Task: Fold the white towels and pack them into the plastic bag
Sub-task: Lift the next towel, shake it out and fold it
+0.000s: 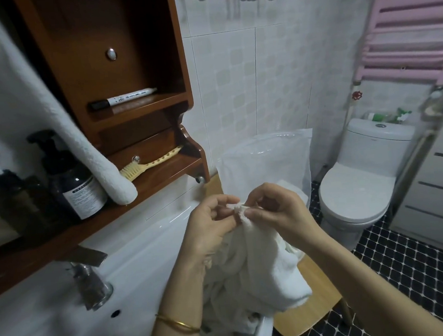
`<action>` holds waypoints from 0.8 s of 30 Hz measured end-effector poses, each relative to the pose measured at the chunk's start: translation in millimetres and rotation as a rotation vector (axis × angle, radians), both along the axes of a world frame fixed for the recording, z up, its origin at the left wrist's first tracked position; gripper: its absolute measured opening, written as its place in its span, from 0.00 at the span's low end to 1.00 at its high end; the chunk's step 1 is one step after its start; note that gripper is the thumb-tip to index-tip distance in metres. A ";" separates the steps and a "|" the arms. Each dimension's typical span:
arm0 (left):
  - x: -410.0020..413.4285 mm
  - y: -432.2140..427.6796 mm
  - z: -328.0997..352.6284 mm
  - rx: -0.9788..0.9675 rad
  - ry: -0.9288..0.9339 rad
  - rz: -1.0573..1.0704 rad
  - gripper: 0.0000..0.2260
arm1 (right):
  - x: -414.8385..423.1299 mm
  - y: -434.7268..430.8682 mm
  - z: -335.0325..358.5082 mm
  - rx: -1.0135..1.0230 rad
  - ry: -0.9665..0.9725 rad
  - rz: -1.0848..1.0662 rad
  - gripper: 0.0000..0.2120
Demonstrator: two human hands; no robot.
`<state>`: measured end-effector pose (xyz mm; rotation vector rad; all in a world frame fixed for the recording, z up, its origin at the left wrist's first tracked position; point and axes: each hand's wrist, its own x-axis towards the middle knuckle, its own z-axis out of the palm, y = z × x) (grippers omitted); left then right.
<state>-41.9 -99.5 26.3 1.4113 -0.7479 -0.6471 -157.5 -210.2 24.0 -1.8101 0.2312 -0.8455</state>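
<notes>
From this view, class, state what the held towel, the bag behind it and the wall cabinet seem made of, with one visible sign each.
Towel: likely cotton terry, matte; nubby surface, limp folds.
Bag: thin translucent plastic, glossy; shiny creases.
Cabinet: reddish-brown wood or veneer, lacquered; faint sheen, grain unclear.

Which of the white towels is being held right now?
The crumpled white terry towel hanging over the white sink: the left hand and right hand both pinch its top corner. The rolled white towel rests untouched on the wooden shelf.
</notes>
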 end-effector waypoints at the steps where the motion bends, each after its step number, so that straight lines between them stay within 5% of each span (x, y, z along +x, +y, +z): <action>1: 0.1 0.0 -0.3 -0.002 0.033 -0.013 0.12 | -0.1 -0.7 -0.3 0.022 -0.018 0.022 0.09; 16: 1.4 5.3 -5.3 -0.130 0.424 -0.326 0.12 | -2.5 -6.2 -4.1 0.052 -0.038 0.057 0.04; 24: -0.2 0.8 -7.5 -0.140 0.426 -0.232 0.09 | -0.7 -8.0 -5.6 0.021 -0.012 0.075 0.07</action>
